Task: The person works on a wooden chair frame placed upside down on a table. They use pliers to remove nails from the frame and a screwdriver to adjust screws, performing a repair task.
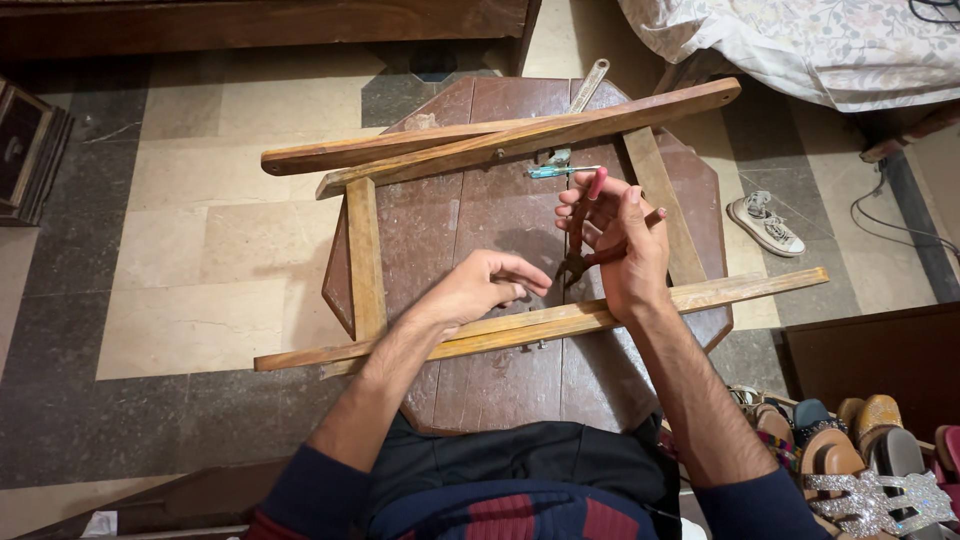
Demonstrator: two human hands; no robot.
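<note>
A wooden frame (365, 250) of long slats lies across a dark octagonal wooden table (470, 210). My right hand (620, 245) grips red-handled pliers (583, 240) whose jaws point down toward the near slat (540, 322). My left hand (490, 285) hovers beside the jaws with fingers curled; anything small pinched in them is hidden. A blue-handled screwdriver (560, 171) lies on the table just beyond my right hand.
A metal wrench (588, 85) rests at the table's far edge. A white sneaker (765, 223) sits on the tiled floor at right, several shoes (860, 450) at lower right. A bed with patterned cover (820, 45) is top right, dark furniture (260, 20) along the top.
</note>
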